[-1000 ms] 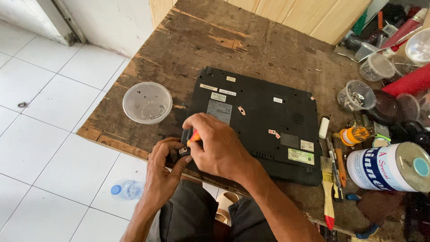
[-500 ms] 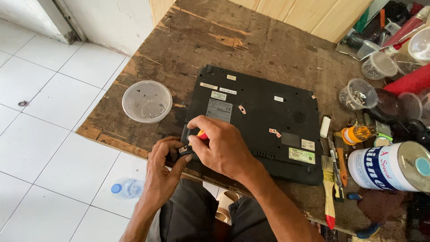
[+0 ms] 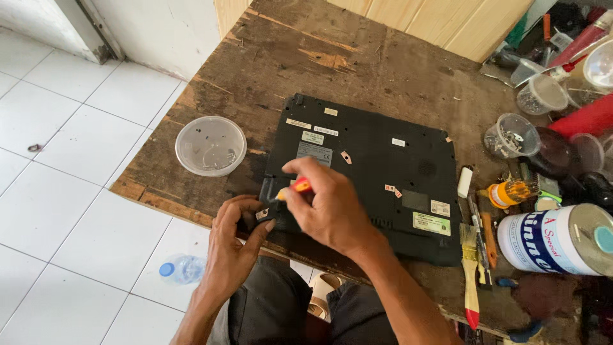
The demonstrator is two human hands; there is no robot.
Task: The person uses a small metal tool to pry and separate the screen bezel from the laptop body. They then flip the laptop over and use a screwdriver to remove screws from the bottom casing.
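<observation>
A black laptop (image 3: 377,160) lies upside down on a worn wooden table (image 3: 306,57). My right hand (image 3: 325,207) grips a red and yellow screwdriver (image 3: 295,188), its tip pointing down at the laptop's near left corner. My left hand (image 3: 236,227) pinches that same corner, thumb and fingers around a small part there. The screwdriver's tip is hidden between the two hands.
A clear round plastic lid (image 3: 211,145) with small screws sits left of the laptop. Tools, a paintbrush (image 3: 470,275), a large tin can (image 3: 555,239) and clear cups (image 3: 511,135) crowd the right side. A plastic bottle (image 3: 182,268) lies on the white tiled floor.
My right hand has turned slightly on the screwdriver and shifted a little to the right. The left hand stays on the corner.
</observation>
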